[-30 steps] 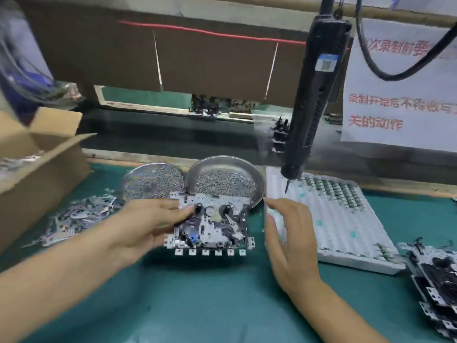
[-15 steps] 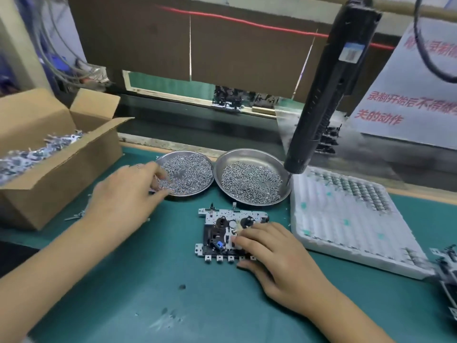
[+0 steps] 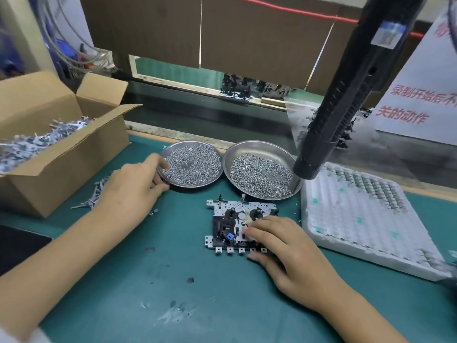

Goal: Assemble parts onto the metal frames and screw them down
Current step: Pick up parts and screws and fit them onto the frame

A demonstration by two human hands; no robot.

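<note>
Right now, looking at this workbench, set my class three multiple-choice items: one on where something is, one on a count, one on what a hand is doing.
1. Where does the metal frame lie?
A. Inside the cardboard box
B. On the green mat, in front of the two dishes
C. On the white foam tray

2. How many round metal dishes of screws stand on the mat?
A. One
B. Two
C. Four

3. What is the right hand doing?
A. Resting on the metal frame, fingers on its parts
B. Holding the hanging screwdriver
C. Lifting the foam tray

Answers:
1 B: the frame sits flat on the green mat, nearer the person than the dishes.
2 B: a left dish and a right dish stand side by side.
3 A: its fingers lie on the frame, while the electric screwdriver hangs untouched and the left hand reaches the left dish.
</note>
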